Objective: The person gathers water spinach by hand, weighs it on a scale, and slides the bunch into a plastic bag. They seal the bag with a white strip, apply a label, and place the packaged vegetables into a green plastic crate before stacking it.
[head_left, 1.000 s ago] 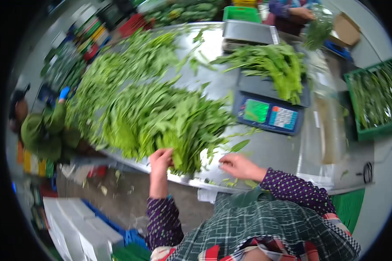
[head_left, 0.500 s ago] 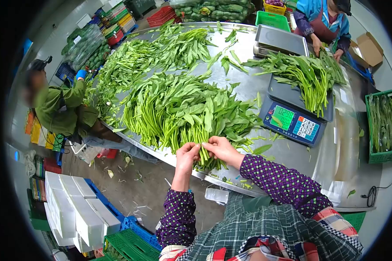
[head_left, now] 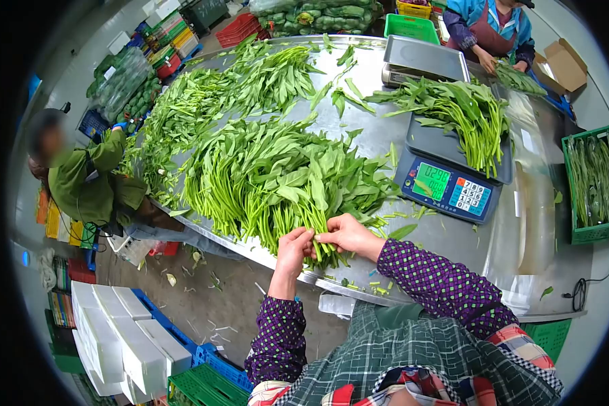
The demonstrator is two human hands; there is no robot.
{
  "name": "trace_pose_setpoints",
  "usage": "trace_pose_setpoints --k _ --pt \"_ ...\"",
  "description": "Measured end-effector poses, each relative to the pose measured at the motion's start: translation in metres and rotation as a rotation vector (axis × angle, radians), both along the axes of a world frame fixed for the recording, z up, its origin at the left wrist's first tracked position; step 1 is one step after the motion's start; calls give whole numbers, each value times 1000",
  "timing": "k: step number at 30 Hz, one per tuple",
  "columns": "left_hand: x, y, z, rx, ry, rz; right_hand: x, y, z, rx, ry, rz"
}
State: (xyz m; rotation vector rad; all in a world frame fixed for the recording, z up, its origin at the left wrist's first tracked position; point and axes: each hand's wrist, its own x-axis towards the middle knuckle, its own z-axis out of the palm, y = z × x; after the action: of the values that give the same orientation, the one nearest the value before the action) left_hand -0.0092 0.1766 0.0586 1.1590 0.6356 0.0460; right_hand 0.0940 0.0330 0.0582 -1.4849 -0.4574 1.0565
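Note:
At the table's near edge, my left hand (head_left: 294, 253) and my right hand (head_left: 351, 237) are close together, fingertips closed on a few green stems. Those stems belong to the near side of a large heap of water spinach (head_left: 271, 172), its cut ends toward me and its leaves pointing away. Exactly how many stems each hand grips is hidden by the fingers. To the right of the heap, a digital scale (head_left: 446, 187) with a lit green display carries a loose bunch of water spinach (head_left: 468, 125).
A second scale (head_left: 426, 57) stands behind the first. More greens (head_left: 196, 101) cover the metal table's (head_left: 375, 128) far left. One co-worker (head_left: 91, 172) is at left, another (head_left: 490, 34) at upper right handling a bunch of greens (head_left: 519, 78). A green crate (head_left: 595, 183) holds packed greens; white foam boxes (head_left: 125, 331) are stacked lower left.
My fingertips have shifted slightly along the stems, still together. The co-worker at upper right has drawn a bunch away from beside the scale. The whole view has moved a little.

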Motion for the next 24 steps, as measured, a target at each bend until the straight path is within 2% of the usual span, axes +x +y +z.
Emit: trace_pose_setpoints --k 2,3,4,6,7,9,13,16,17,21,23,24 --pt "-2 1 -1 10 15 -21 3 -1 5 15 16 -7" --pt "-2 1 -1 20 9 24 4 -1 7 28 28 -10" --pt "0 0 -2 31 2 68 3 5 -5 97 -132 -9" --pt "4 -3 -11 50 -29 163 -1 8 -19 81 -120 -6" --pt "5 -4 -6 55 -46 177 -1 10 -7 65 -109 -3" --pt "2 -10 13 75 7 152 -7 5 7 62 62 -13" --pt "0 -1 1 107 -76 119 -7 6 19 66 103 -50" --pt "0 -7 3 151 -9 140 3 -3 32 74 182 -69" --pt "1 -6 -12 194 50 129 7 -10 33 102 236 -72" --pt "2 -14 -19 294 72 90 -2 -52 63 130 243 -21" --pt "8 -13 -20 430 216 114 4 -88 98 112 220 24" --pt "7 -5 -40 499 204 102 17 -107 115 160 135 15"
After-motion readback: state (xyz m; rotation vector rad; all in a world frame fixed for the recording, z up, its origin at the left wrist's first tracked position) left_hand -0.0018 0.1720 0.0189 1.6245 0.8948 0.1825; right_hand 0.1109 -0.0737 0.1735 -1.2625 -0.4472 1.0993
